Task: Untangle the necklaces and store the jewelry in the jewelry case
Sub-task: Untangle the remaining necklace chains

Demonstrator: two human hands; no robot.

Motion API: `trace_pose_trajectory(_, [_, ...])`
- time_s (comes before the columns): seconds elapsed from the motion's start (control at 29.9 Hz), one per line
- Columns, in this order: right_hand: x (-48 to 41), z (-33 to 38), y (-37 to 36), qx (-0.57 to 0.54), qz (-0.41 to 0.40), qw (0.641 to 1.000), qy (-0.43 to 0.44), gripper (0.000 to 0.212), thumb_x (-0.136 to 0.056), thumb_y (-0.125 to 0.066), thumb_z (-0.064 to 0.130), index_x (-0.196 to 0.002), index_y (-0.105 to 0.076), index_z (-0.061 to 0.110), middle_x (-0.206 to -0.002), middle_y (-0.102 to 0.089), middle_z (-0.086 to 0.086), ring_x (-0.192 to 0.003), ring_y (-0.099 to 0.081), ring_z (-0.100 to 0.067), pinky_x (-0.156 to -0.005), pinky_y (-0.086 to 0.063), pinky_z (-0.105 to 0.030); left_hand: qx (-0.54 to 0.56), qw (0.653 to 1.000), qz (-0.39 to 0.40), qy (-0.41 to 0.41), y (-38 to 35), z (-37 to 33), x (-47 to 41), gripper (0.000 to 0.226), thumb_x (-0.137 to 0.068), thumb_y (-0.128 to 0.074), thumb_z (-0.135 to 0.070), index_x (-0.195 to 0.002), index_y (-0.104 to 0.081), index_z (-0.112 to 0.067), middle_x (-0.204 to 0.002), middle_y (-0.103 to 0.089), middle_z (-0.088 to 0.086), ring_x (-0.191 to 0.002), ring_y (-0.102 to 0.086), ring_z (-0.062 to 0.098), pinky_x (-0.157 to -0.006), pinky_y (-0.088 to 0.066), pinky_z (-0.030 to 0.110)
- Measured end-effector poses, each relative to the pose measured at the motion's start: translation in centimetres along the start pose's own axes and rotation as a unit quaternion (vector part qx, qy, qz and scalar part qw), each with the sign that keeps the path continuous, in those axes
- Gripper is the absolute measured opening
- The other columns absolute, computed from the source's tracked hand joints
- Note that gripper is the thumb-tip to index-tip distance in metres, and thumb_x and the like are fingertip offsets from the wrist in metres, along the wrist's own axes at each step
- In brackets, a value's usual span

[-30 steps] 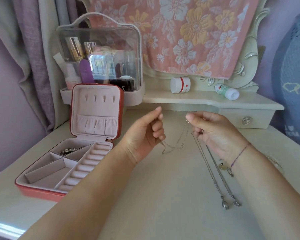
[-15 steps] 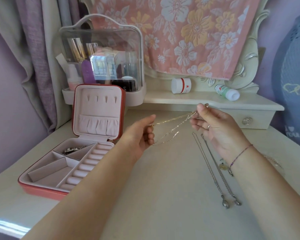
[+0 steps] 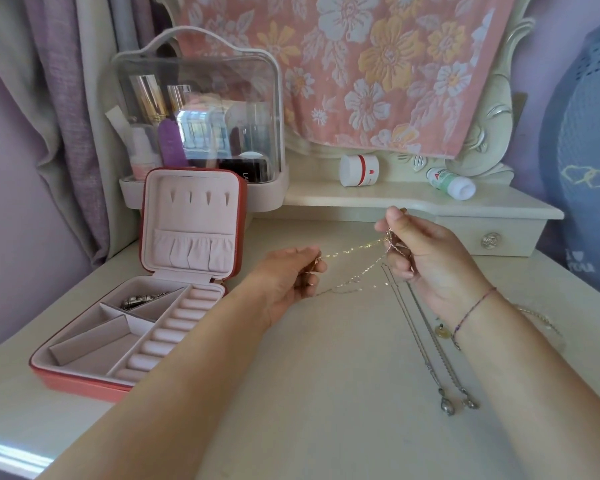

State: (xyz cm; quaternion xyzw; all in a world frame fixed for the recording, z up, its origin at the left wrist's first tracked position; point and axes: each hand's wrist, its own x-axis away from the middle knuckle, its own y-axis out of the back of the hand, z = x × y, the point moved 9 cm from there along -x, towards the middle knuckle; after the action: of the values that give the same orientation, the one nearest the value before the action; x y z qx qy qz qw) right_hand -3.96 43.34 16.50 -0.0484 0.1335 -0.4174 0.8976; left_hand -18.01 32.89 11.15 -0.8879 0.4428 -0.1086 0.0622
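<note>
Two hands hold thin gold chain necklace (image 3: pixel 352 249) above cream desk (image 3: pixel 326 393).
Chain ends pinched in curled fingers of left hand (image 3: pixel 291 278) and right hand (image 3: pixel 420 258); silver pendant necklaces (image 3: pixel 426 355) lie by right wrist; open red jewelry case (image 3: pixel 77 379) sits left.

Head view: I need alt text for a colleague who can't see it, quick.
Two bare hands hold a thin gold chain stretched between them above a cream table, the left hand and right hand each pinching it. An open red jewelry case sits at left; two silver necklaces lie by the right wrist.
</note>
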Motion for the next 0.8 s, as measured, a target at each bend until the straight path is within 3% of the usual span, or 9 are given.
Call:
trace_pose_trajectory(0.13, [0.1,0.0,-0.2,0.007,0.014,1.000,0.000,0.027,-0.078,-0.062,0.038,-0.078,-0.066,0.011,-0.062,-0.046,0.004,-0.038,-0.029,-0.005,-0.039,-0.018,-0.016,-0.066,0.997,-0.043,0.001,1.1,-0.1,0.1,0.013,-0.096,-0.059,-0.020,-0.086,-0.059,-0.012,-0.055,-0.061,-0.004,-0.039,-0.037,0.008,-0.035,-0.027,0.016])
trace_pose_trajectory(0.3, [0.3,0.4,-0.6,0.020,0.028,0.999,0.009,0.028,-0.077,-0.061,0.040,-0.080,-0.066,0.012,-0.060,-0.057,0.004,-0.034,-0.022,-0.004,-0.038,-0.016,-0.015,-0.090,0.994,-0.056,0.015,1.3,-0.2,0.5,0.012,-0.094,-0.062,-0.023,-0.086,-0.060,-0.014,-0.063,-0.062,-0.002,-0.047,-0.034,0.009,-0.035,-0.025,0.016])
trace_pose_trajectory(0.47, [0.7,0.8,-1.2,0.026,0.055,0.998,0.019,0.029,-0.080,-0.059,0.040,-0.084,-0.067,0.012,-0.078,-0.070,-0.004,-0.036,-0.017,-0.007,-0.039,-0.015,-0.016,-0.126,0.992,-0.024,0.011,0.5,-0.5,0.8,0.019,-0.094,-0.060,-0.034,-0.085,-0.065,-0.017,-0.061,-0.062,-0.006,-0.046,-0.032,0.009,-0.036,-0.023,0.016])
trace_pose_trajectory(0.57, [0.8,0.9,-1.4,0.025,0.063,0.998,0.017,0.028,-0.082,-0.058,0.040,-0.086,-0.067,0.013,-0.088,-0.073,-0.006,-0.039,-0.015,-0.009,-0.040,-0.016,-0.017,-0.152,0.988,0.029,-0.021,-0.8,-1.0,0.9,0.028,-0.089,-0.060,-0.046,-0.085,-0.070,-0.020,-0.066,-0.063,-0.008,-0.050,-0.032,0.007,-0.043,-0.022,0.017])
trace_pose_trajectory(0.64, [0.8,0.9,-1.5,0.024,0.065,0.997,0.017,0.028,-0.084,-0.057,0.039,-0.087,-0.067,0.013,-0.090,-0.073,-0.006,-0.040,-0.015,-0.010,-0.041,-0.014,-0.018,-0.147,0.986,0.067,-0.048,-1.6,-1.4,1.3,0.035,-0.075,-0.065,-0.054,-0.082,-0.073,-0.021,-0.067,-0.062,-0.007,-0.052,-0.033,0.007,-0.048,-0.021,0.020])
trace_pose_trajectory(0.8, [0.8,0.9,-1.7,-0.008,0.078,0.997,0.019,0.026,-0.085,-0.056,0.038,-0.084,-0.066,0.014,-0.097,-0.073,-0.010,-0.035,-0.017,-0.007,-0.042,-0.012,-0.021,-0.132,0.985,0.082,-0.073,-2.1,-1.7,1.6,0.022,-0.066,-0.070,-0.046,-0.067,-0.072,-0.024,-0.065,-0.060,-0.008,-0.061,-0.046,0.007,-0.067,-0.034,0.024])
